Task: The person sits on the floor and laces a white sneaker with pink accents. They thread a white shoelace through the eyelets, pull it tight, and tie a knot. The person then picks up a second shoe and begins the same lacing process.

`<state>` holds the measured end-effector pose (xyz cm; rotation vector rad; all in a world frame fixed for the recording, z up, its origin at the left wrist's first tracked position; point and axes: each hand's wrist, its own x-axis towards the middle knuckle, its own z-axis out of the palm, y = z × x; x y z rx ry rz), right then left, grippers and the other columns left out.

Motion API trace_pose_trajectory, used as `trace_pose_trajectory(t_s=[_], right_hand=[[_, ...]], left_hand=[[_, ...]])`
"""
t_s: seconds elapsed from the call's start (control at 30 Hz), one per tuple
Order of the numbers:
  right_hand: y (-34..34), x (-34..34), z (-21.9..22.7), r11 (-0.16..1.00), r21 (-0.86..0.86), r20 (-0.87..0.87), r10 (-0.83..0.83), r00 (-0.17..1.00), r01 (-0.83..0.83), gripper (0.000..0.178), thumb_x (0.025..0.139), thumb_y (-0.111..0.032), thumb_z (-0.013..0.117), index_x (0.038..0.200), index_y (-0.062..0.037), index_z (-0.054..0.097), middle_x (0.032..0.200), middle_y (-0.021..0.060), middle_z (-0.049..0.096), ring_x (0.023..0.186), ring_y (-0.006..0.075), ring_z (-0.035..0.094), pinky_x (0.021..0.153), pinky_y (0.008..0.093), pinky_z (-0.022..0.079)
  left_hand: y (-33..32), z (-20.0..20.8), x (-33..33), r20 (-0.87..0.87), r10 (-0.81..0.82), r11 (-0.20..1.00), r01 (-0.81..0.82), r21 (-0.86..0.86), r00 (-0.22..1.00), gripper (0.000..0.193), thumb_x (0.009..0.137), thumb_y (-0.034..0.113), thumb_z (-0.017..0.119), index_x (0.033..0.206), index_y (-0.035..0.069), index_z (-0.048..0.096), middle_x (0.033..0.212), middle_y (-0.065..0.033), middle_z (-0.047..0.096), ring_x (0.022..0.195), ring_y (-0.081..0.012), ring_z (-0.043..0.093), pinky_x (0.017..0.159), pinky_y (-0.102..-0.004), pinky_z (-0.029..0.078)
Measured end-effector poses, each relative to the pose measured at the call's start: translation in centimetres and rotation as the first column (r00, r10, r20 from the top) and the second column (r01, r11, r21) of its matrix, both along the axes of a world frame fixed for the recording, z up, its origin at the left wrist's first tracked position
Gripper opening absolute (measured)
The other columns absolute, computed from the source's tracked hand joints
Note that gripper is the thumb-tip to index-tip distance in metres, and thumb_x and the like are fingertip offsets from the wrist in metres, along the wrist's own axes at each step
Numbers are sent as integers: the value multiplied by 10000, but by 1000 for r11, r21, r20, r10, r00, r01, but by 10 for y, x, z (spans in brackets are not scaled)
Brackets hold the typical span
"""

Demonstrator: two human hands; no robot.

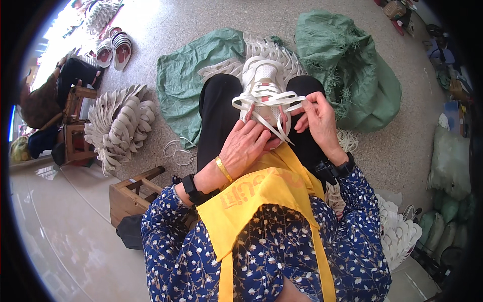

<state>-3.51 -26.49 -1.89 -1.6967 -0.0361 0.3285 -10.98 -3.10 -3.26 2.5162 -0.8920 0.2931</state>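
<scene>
A white shoe upper (262,75) with pinkish trim rests between my knees, its toe pointing away from me. White flat shoelace (274,98) runs across its eyelets and loops out to both sides. My left hand (242,146) grips the near left part of the upper, fingers bent over its edge; the fingertips are partly hidden. On the right side, my right hand (317,120) pinches the lace between thumb and forefinger, with the other fingers curled loosely. A yellow apron (266,183) covers my lap just below the shoe.
Green woven sacks (347,70) lie beyond my knees, with stacked pale shoe parts (276,53) between them. Another stack (121,128) stands on the left floor, near a wooden stool (133,194). Loose white laces (180,152) lie by my left leg. More white pieces (397,229) sit at the lower right.
</scene>
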Motion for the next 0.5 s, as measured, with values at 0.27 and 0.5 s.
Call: trace_pose_trajectory(t_s=[0.27, 0.5], right_hand=[[-7, -5, 2, 996, 14, 37, 84, 996, -84, 157, 1040, -155, 598, 1074, -2, 602, 926, 71, 726, 656, 101, 685, 581, 237, 561], [-5, -8, -2, 920, -271, 248, 351, 903, -284, 217, 867, -7, 717, 1073, 8, 653, 1004, 109, 722, 757, 193, 727, 654, 311, 563]], left_hand=[[30, 21, 4, -332, -46, 966, -43, -254, 942, 451, 784, -17, 722, 1217, 8, 599, 1041, -97, 666, 961, -302, 625, 907, -377, 443], [74, 18, -6, -568, -382, 282, -493, -823, 729, 529, 949, 6, 693, 1433, 43, 482, 1296, -61, 633, 1246, -177, 587, 1090, -358, 460]])
